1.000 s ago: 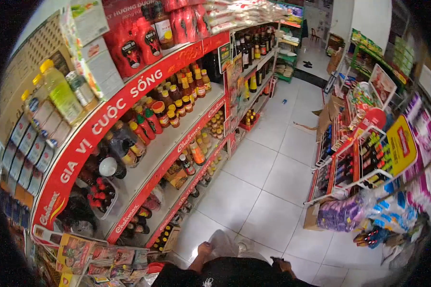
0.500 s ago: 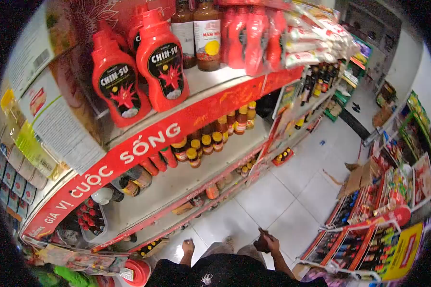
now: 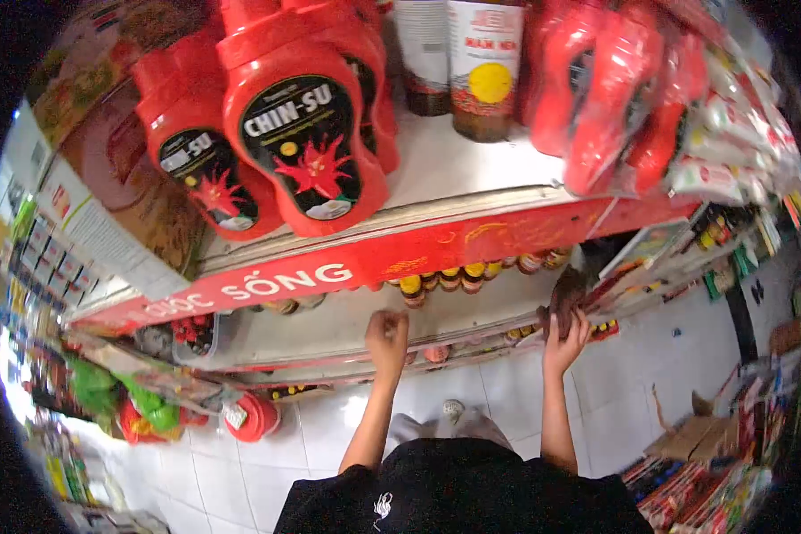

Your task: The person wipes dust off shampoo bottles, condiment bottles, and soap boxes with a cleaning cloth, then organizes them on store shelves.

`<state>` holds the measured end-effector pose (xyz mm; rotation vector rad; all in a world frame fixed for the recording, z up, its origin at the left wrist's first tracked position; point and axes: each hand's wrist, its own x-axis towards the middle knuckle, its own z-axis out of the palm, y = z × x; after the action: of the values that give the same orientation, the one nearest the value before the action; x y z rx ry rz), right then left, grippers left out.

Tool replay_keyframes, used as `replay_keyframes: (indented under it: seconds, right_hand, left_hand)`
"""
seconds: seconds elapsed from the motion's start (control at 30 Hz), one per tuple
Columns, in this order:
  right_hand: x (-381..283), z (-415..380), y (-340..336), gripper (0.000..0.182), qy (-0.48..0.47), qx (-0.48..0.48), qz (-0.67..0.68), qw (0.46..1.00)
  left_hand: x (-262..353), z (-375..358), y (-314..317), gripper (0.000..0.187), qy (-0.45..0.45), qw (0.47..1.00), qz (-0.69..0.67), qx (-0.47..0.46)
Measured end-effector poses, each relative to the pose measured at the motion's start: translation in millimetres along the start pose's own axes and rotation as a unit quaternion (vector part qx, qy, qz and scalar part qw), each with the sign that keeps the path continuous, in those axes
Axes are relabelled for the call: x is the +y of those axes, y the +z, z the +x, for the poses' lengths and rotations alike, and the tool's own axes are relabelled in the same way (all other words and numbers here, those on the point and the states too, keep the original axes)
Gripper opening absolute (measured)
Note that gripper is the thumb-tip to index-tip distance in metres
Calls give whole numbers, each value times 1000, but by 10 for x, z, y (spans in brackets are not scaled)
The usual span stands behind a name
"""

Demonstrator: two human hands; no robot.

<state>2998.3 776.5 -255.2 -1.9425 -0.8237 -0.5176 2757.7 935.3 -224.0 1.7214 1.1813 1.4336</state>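
Observation:
My left hand (image 3: 388,343) is raised before the lower shelf (image 3: 329,334), its fingers curled in. Whatever may be inside that hand is hidden. Just beyond it stand small sauce bottles with yellow caps (image 3: 413,289). Farther right, my right hand (image 3: 566,340) grips a dark brown, crumpled, cloth-like thing (image 3: 570,289) by its lower end, close to the shelf's right end. On the top shelf, above both hands, are red Chin-Su chili sauce bottles (image 3: 307,133) and a brown sauce bottle with a white label (image 3: 486,76).
A red printed strip (image 3: 400,258) runs along the top shelf's front edge. Wrapped red bottles (image 3: 610,98) sit at its right. A clear tub (image 3: 206,343) holds red-topped items. On the tiled floor are a red bucket (image 3: 254,418) and, right, a cardboard box (image 3: 699,438).
The view has swung toward the shelf and come nearer. Both hands have risen from beside the legs to the lower shelf, the right still holding the brown thing.

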Motion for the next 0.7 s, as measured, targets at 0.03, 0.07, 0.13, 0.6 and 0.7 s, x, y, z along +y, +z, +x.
replay_keyframes:
  seconds: [0.03, 0.07, 0.13, 0.6, 0.7]
  right_hand:
    - [67, 112, 128, 37, -46, -32, 0, 998]
    - [141, 202, 277, 38, -92, -62, 0, 994]
    - [298, 86, 594, 43, -138, -187, 18, 973]
    - [-35, 77, 500, 38, 212, -217, 331, 894]
    - [-395, 180, 317, 35, 314, -234, 510, 766]
  left_hand:
    - [-51, 53, 79, 24, 7, 999, 33, 2]
    - [-172, 107, 175, 28, 13, 998, 66, 2]
    - [-194, 199, 281, 35, 11, 995, 100, -4]
    - [155, 65, 173, 33, -291, 806, -515, 26]
    - [386, -141, 35, 44, -417, 660, -625, 23]
